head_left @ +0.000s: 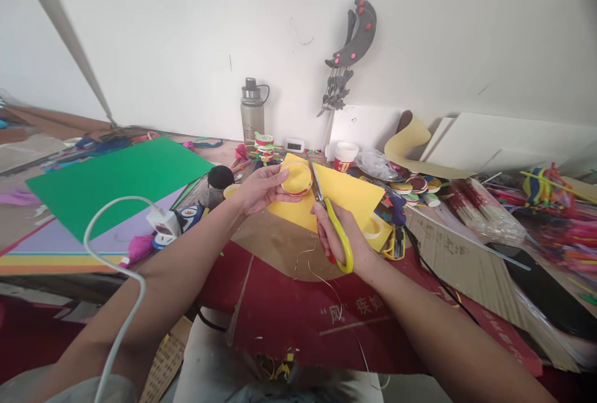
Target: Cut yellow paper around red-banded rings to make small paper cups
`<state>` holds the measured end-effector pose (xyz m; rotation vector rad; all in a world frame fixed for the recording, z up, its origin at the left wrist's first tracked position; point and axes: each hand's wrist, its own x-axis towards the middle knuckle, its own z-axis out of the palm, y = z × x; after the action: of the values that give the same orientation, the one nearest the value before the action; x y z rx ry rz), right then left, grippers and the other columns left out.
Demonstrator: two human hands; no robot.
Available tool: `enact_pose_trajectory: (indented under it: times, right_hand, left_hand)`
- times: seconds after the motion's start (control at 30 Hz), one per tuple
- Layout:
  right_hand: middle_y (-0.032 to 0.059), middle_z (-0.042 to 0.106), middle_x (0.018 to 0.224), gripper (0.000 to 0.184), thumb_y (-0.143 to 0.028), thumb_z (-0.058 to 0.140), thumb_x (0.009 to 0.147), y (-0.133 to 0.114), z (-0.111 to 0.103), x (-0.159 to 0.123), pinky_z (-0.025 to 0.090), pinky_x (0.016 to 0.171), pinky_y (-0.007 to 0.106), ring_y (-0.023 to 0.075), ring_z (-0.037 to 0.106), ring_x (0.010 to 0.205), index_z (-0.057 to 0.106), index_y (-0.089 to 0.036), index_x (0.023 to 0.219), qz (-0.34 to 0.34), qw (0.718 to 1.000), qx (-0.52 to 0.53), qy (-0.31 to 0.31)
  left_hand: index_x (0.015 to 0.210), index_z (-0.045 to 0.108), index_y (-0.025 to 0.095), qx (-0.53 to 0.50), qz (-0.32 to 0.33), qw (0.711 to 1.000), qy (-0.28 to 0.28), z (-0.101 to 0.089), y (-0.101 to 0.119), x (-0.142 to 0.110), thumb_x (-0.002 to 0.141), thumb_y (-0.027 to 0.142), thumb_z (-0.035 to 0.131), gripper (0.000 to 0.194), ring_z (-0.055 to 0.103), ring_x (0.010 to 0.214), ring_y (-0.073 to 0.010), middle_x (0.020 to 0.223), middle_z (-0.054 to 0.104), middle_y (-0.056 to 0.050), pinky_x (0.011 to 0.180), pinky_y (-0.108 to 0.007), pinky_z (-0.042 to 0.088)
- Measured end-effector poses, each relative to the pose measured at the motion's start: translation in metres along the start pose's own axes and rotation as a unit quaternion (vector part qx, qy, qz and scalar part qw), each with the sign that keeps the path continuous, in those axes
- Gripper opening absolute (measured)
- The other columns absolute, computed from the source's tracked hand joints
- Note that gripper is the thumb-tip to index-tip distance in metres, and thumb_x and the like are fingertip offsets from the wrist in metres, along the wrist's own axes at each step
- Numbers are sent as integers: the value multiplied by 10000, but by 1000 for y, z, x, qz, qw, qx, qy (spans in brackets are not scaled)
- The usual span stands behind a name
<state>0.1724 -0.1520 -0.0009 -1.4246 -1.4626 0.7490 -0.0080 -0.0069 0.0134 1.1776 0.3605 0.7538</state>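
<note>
My left hand [265,189] pinches a thin round ring [298,193] with a pale rim and red along its lower edge. Whether it is cut from a paper cup I cannot tell. In my right hand [342,232] is a pair of scissors [318,180] with yellow handles, blades pointing up and away beside the ring's right edge. The blades look close together. Behind and under both hands lies a yellow sheet of paper [354,188]. A roll of tape [374,227] rests on its right corner, partly hidden by my right wrist.
A green sheet [121,185] and a charger with a white cable [163,222] lie left. A bottle [252,114] and paper cup [345,155] stand behind. To the right are a stapler [397,242], cardboard [448,260] and a phone [548,288]. Red board [289,322] covers the near edge.
</note>
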Motion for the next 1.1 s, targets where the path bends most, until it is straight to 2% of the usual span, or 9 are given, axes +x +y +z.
enact_pose_trajectory:
  times: [0.23, 0.37, 0.5, 0.6, 0.7, 0.83, 0.97, 1.03, 1.1]
  right_hand:
    - [-99, 426, 508, 646, -896, 498, 852, -8, 3, -2, 365, 314, 233, 106, 408, 335, 498, -251, 885, 79, 995, 56, -29]
    - [-105, 421, 514, 646, -893, 539, 815, -9, -1, 2, 366, 316, 223, 97, 392, 335, 486, -254, 884, 105, 992, 55, -39]
    - [-81, 461, 542, 574, -825, 548, 872, -6, -14, 9, 355, 357, 237, 111, 419, 364, 512, -253, 861, 147, 983, -38, -100]
    - [-21, 563, 622, 531, -731, 607, 910, -8, -22, 10, 344, 471, 246, 130, 505, 502, 543, -231, 744, 52, 966, -183, -174]
    - [27, 695, 760, 405, -599, 690, 926, -18, -25, 3, 375, 611, 268, 165, 606, 679, 670, -219, 787, -44, 917, -302, -256]
    - [61, 794, 991, 261, -470, 779, 891, -35, -22, -11, 410, 695, 291, 248, 713, 914, 785, -258, 1042, -49, 863, -370, -342]
    - [69, 790, 1133, 487, -254, 808, 860, -45, -22, -23, 464, 779, 309, 274, 728, 1040, 733, -294, 1340, -72, 823, -402, -394]
    - [84, 776, 1181, 599, -222, 814, 870, -47, -24, -27, 490, 835, 320, 277, 724, 1087, 679, -296, 1448, -69, 818, -410, -398]
    - [96, 771, 1186, 544, -255, 807, 903, -47, -26, -28, 508, 892, 346, 290, 709, 1130, 698, -285, 1435, -84, 822, -411, -385]
  left_hand:
    - [1090, 761, 92, 1, -13, 1000, 23, -3, 2, 1, 888, 341, 828, 327, 824, 942, -317, 1054, 828, -181, 871, -468, 690]
    - [1089, 747, 120, -39, 42, 992, 112, -6, 9, 5, 944, 364, 767, 285, 826, 905, -267, 1001, 834, -129, 771, -345, 697]
    - [1238, 710, 150, -90, 100, 966, 222, -13, 19, 8, 980, 511, 697, 444, 819, 956, -230, 1045, 831, -107, 740, -252, 672]
    - [1277, 692, 154, -107, 113, 950, 272, -20, 23, 10, 1007, 550, 638, 482, 817, 919, -206, 1005, 830, -94, 692, -215, 653]
    - [1272, 688, 154, -107, 107, 948, 278, -23, 24, 11, 1000, 550, 649, 482, 813, 847, -190, 954, 827, -83, 630, -199, 631]
    - [1205, 706, 132, -66, 66, 962, 256, -22, 21, 10, 969, 493, 720, 431, 808, 816, -187, 968, 823, -105, 629, -204, 625]
    - [1116, 718, 97, -17, 41, 974, 224, -20, 16, 9, 977, 374, 728, 310, 800, 798, -194, 1007, 815, -143, 630, -230, 627]
    - [1100, 721, 93, 5, 31, 976, 217, -20, 12, 9, 978, 339, 723, 274, 787, 757, -187, 992, 812, -143, 615, -242, 624]
    - [1077, 729, 94, 30, 19, 977, 212, -20, 9, 9, 975, 323, 724, 251, 775, 736, -180, 969, 807, -137, 597, -242, 613]
